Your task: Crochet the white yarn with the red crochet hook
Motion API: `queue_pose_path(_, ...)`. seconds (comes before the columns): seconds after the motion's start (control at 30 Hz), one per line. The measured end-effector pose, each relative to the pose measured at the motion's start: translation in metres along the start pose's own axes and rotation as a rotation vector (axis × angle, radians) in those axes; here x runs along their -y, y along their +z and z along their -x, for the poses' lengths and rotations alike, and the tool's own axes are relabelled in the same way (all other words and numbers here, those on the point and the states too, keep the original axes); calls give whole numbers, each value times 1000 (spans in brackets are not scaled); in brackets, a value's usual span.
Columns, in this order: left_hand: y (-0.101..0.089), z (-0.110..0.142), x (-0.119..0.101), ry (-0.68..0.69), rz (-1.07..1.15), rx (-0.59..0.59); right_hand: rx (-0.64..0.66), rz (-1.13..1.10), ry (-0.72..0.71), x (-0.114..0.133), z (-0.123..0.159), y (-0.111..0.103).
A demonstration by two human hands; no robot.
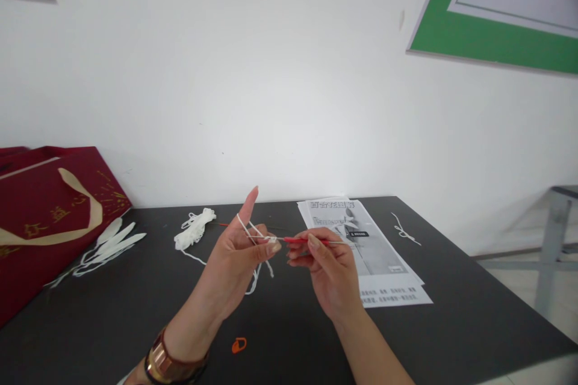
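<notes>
My left hand has its index finger raised with white yarn looped round it. Its thumb and other fingers pinch the small start of the yarn work. My right hand grips a crochet hook by its red handle, the metal shaft pointing left into the yarn at my left fingertips. Loose yarn ends dangle below the left hand. From that hand a strand runs left to a white yarn skein on the dark table. An orange stitch marker lies nearer to me.
Printed sheets lie under and beyond my right hand. White crocheted leaf-like pieces rest at the left, beside a dark red gift bag. A short knotted yarn piece lies at the right. The white wall stands behind the table.
</notes>
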State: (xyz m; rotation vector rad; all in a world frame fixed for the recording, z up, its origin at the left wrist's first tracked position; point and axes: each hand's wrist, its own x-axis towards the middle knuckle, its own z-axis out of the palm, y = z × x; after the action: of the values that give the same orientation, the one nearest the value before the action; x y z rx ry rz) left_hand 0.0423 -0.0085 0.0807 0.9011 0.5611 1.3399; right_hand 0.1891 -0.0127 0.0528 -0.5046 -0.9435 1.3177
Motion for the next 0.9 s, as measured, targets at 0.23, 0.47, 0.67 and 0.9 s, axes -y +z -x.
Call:
queue_pose_path(0.23,-3,3,0,16,-27,11,8,-43,35,7,-2,-4)
queue_pose_path(0.47,-4,3,-4,4,-28,34,15,-48,48,12,-5,-8)
queue_pose_path(0.67,-8,4,-7,-41,-36,75,9,-54,62,14,-6,-13)
queue_pose_path(0.9,-7,5,-12,-87,-44,89,-10,-50,82,17,-7,-16)
